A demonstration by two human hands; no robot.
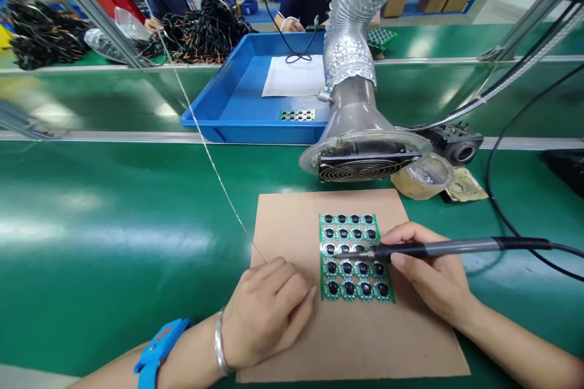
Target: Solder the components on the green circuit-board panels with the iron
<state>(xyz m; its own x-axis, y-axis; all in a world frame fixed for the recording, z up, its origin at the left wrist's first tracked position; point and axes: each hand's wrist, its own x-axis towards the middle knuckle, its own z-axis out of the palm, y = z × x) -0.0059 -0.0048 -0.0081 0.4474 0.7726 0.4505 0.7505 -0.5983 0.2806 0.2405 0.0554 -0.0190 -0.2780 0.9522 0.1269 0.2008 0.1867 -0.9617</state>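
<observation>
A panel of small green circuit boards [347, 268], each carrying a round black part, lies on a brown cardboard sheet [283, 225]. My right hand [431, 276] grips a soldering iron [469, 247] at the panel's right side. The iron's metal tip reaches left across the middle rows; whether it touches a board I cannot tell. Just left of the panel, my left hand [269, 307] rests closed on the cardboard. A thin solder wire [219, 177] comes down from the upper left into its fingers, whose grip is partly hidden. A metal bangle and a blue strap are on that arm.
A fume hood [365, 143] on a silver duct hangs beyond the panel. Behind it stand a blue tray [228, 132] with another small panel [297, 115], and a yellowish round container [422, 177]. The iron's cable curves at right. Two people sit opposite near bundled cables [205, 27].
</observation>
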